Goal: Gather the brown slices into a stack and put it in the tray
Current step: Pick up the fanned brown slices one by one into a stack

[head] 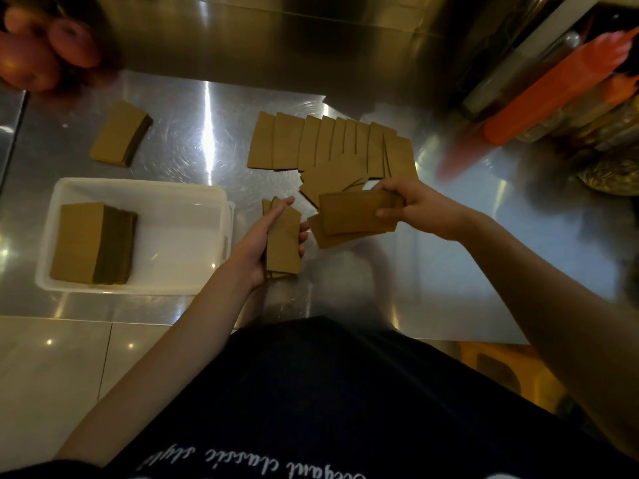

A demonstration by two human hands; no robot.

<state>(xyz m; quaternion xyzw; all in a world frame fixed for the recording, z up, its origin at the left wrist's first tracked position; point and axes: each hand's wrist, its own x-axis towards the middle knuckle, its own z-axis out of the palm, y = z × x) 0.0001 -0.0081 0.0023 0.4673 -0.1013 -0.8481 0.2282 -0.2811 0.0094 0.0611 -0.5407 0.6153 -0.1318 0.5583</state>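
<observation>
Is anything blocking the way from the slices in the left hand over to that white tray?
Nothing visible. The left hand holds its slices just right of the tray, whose right half lies bare beside the stack.

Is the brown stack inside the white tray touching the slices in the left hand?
Apart. The head view shows the tray's wall between the stack and the hand's slices.

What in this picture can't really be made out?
All in the head view:
- Orange object, right: motion-blurred, so unidentifiable.
- Red round things, top left: cut by the edge and dim.
- Slice counts in the left hand and right hand: fingers and overlap hide them.
- Stack in the tray: layers too fine to count.
- Shirt lettering: cut off at the bottom.
</observation>
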